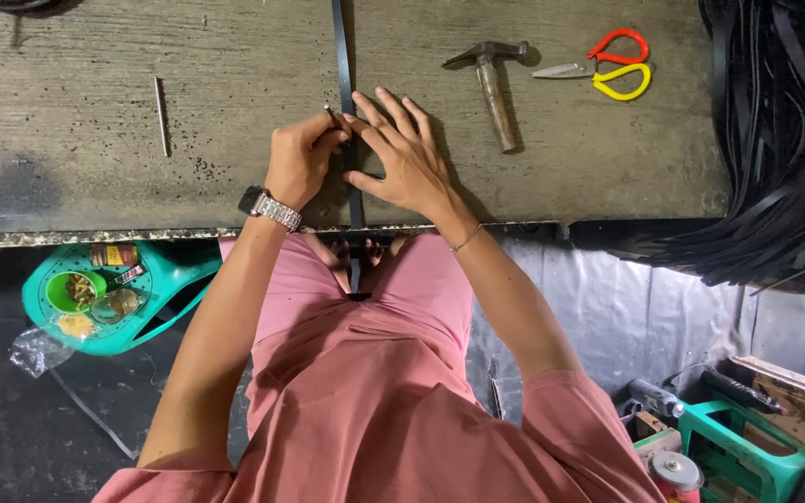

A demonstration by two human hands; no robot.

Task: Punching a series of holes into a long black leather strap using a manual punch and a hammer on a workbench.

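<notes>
running straight away from the body, the black strap [345, 65] lies lengthwise across the workbench [95, 112] and drops over its near edge. the right hand [402, 154] presses flat and spread on it, while the left hand [300, 163], just left of it, pinches a small punch [333, 115] at the strap's edge.

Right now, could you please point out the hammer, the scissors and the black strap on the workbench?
hammer [498, 91]: head view, on the wooden handle.
scissors [619, 65]: head view, where the red and yellow loops meet.
black strap [344, 56]: head view, above the hands.
</notes>
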